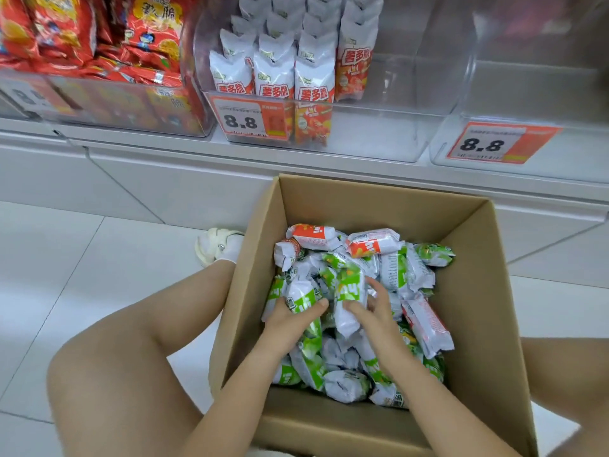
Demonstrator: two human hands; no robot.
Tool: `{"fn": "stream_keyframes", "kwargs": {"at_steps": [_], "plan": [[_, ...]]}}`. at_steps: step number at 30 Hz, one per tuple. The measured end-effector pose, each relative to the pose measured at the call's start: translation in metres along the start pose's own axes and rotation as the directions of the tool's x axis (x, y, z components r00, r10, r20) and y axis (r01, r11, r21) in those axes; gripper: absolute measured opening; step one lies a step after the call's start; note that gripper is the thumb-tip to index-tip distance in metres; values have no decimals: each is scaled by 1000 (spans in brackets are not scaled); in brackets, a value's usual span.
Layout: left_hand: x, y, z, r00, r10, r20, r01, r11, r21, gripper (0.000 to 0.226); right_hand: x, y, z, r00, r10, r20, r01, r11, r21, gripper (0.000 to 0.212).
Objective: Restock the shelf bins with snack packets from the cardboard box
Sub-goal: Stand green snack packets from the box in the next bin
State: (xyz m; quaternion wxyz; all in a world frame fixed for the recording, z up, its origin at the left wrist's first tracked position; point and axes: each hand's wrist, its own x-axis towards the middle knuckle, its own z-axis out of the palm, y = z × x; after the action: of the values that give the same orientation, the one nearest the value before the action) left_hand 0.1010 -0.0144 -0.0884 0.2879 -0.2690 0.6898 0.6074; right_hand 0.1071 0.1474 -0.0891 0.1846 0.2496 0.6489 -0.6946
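Note:
An open cardboard box stands on the floor between my knees, full of green-and-white and orange-and-white snack packets. My left hand is inside it, closed around a green-and-white packet. My right hand grips a second green-and-white packet beside it. Above, a clear shelf bin holds rows of upright orange-and-white packets in its left half; its right half is bare. The clear bin to the right has nothing in it.
A bin of red snack bags sits at the upper left. Price tags reading 8.8 hang on the bin fronts. My knees flank the box, my shoe at its left. White tiled floor spreads around.

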Motion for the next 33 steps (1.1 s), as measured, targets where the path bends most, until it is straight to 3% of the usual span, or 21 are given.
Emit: {"fn": "stream_keyframes", "kwargs": {"at_steps": [2,4,7,9,12,16,18,20,22,24,26,29,31,33], "plan": [[-10,9,13,995,-25,99,31,998,-51,103,-14,-13,-12,993,84,82,-104,955,278,39],[-20,15,25,981,-25,193,61,981,-186,68,-28,-22,-20,980,93,175,-162,884,438,19],[-36,25,34,973,54,225,35,927,-374,21,-38,-27,-26,982,87,167,-162,841,516,27],[-44,28,31,961,140,237,-50,934,-353,25,-42,-28,-28,976,44,213,-153,835,529,28],[-56,31,24,927,217,306,-116,942,-316,50,-51,-31,-29,951,12,308,-154,884,442,39],[-68,37,18,913,249,322,-145,938,-314,41,-54,-31,-30,950,20,310,-132,929,346,48],[-72,41,17,909,276,313,-185,939,-292,49,-54,-34,-28,966,65,249,-144,938,315,48],[-74,45,17,923,303,237,-232,931,-283,56,-56,-41,-27,991,82,104,-107,959,263,32],[-76,50,15,928,347,137,-287,899,-331,53,-57,-49,-32,998,-17,-54,18,1000,25,39],[-78,58,12,911,402,96,-344,866,-361,45,-59,-57,-41,977,-174,-121,148,969,-197,49],[-77,66,11,907,404,118,-346,875,-339,57,-61,-64,-49,961,-244,-130,205,944,-257,51],[-79,76,22,929,323,178,-253,909,-330,90,-65,-77,-53,956,-241,-166,228,969,-96,44],[-85,81,38,925,294,242,-208,922,-328,83,-69,-83,-53,975,-148,-165,169,978,121,48],[-89,85,53,916,286,283,-181,921,-344,57,-72,-87,-53,997,-28,-77,56,915,400,47]]}}
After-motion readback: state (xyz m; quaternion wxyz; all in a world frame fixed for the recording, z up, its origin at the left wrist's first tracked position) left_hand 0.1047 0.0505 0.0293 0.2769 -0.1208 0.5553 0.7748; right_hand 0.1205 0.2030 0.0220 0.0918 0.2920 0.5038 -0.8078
